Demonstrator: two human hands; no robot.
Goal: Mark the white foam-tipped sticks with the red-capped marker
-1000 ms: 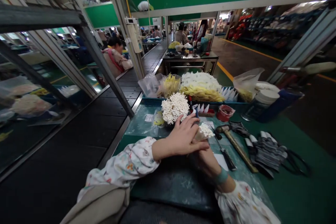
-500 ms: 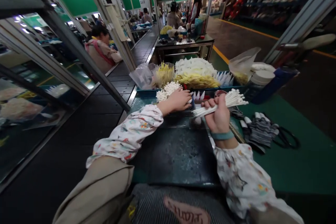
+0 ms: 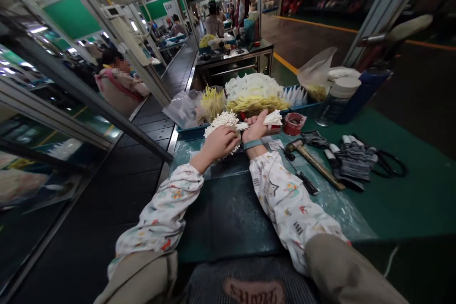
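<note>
My right hand [image 3: 256,129] is wrapped round a bundle of thin white sticks [image 3: 274,118], their ends fanning out to the right. Close beside it on the left, my left hand [image 3: 220,143] curls over a heap of white round-tipped sticks [image 3: 223,121], whose tips show above and below its fingers. The left fingertips are partly hidden among the sticks. Behind both hands stands a blue tray [image 3: 185,132] bearing yellow strips [image 3: 258,104], white pieces [image 3: 252,85] and white pointed pieces [image 3: 295,96].
To the right lie a hammer [image 3: 317,164], a black-handled tool [image 3: 307,183] and striped gloves [image 3: 356,159]. A red pot [image 3: 294,124] and a clear jar [image 3: 333,99] stand farther back. A metal post [image 3: 117,104] and conveyor [image 3: 138,152] run along the left, where a co-worker [image 3: 119,83] sits.
My right hand has moved left with the bundle, up close to my left hand. The left hand has drawn back slightly and curled over the heap. The view has shifted to the right.
</note>
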